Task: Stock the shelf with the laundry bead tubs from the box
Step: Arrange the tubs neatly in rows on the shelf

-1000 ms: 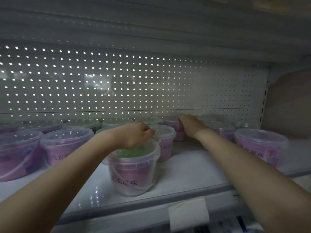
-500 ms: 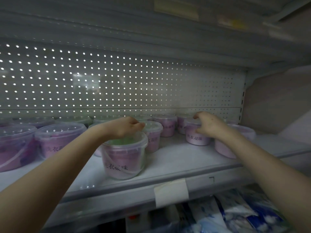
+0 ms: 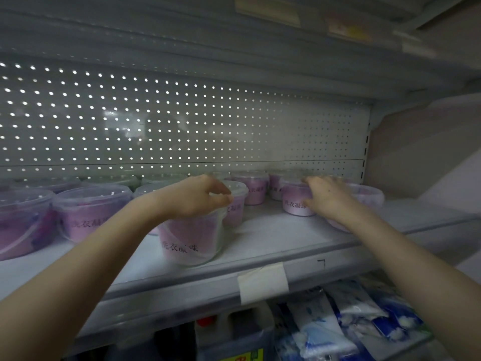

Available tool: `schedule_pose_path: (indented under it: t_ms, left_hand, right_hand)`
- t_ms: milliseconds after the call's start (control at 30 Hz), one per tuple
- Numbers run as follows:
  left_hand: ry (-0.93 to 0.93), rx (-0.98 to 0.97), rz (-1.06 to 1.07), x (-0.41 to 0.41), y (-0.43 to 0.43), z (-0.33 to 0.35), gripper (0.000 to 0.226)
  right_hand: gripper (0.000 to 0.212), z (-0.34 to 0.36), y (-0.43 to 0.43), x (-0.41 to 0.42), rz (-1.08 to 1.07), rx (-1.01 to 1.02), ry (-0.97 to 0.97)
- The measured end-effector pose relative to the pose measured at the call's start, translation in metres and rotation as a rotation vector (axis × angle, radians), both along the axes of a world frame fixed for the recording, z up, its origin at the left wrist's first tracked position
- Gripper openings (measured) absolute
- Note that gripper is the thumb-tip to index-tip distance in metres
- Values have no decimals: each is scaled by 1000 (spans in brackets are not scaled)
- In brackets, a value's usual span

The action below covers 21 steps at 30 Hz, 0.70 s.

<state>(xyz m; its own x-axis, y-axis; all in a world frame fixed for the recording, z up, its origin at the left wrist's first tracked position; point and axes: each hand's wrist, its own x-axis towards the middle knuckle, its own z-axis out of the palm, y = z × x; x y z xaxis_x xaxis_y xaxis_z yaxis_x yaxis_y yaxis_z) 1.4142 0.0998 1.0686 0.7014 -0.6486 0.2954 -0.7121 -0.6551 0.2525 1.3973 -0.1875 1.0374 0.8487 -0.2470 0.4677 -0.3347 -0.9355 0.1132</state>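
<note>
— Both hands are up on the shelf (image 3: 273,233)! The left hand (image 3: 192,196) clamps over the lid of the front tub (image 3: 190,241), fingers curled round its rim.
— And that front tub stands upright near the shelf's front lip. Where's the right hand (image 3: 328,196)?
— It's right of the front tub and further back, gripping a small tub (image 3: 296,204), fingers over the lid, thumb against its side.
— Pink tubs all around: two big tubs (image 3: 88,212) left of the front tub, a rear tub (image 3: 235,204) just behind it, more along the pegboard (image 3: 182,126).
— Below the front tub there's a paper tag (image 3: 263,282) on the shelf edge, with blue-white packets (image 3: 351,316) lower right.
</note>
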Motion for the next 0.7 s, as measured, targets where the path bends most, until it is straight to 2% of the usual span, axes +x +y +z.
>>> schedule_pose_path:
  t_ms: [133,233,367,500,600,700]
  left_hand:
    - [2,-58,4,-2,2,-3,33]
    - [4,-79,3,0,3,-6,32]
    - [17,-89,6,2,4,-7,32]
    - [31,-90,15,4,2,-7,33]
    - [76,-66,42,7,0,-6,43]
    - [132,-36,50,6,-1,-5,48]
  right_hand:
    - [23,0,5,8,-46,-132,-19]
    - [21,1,10,11,-51,-179,-62]
    - [20,0,8,10,-9,-132,-102]
    - [21,-2,11,10,101,13,-120]
    - [23,-4,26,13,262,140,-140]
    - [21,-5,33,16,322,166,-154]
